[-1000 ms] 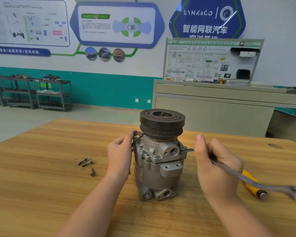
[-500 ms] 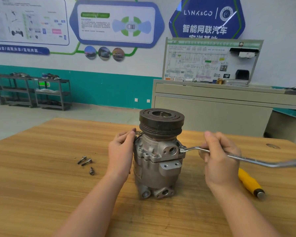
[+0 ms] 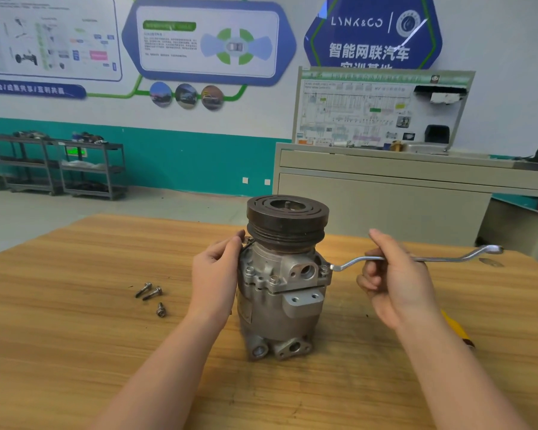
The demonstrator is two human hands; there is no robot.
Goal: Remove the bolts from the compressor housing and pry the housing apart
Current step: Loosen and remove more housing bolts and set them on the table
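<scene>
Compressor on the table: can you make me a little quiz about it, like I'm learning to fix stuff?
1. How many loose bolts lie on the table?
2. True or false: the right hand holds the wrench.
3. What does the left hand touch? A) the bolts B) the compressor C) the yellow handle

Key:
1. Three, left of the compressor.
2. True; its near end sits at a bolt on the compressor's right side.
3. B; it steadies the left side, just below the pulley.
</scene>
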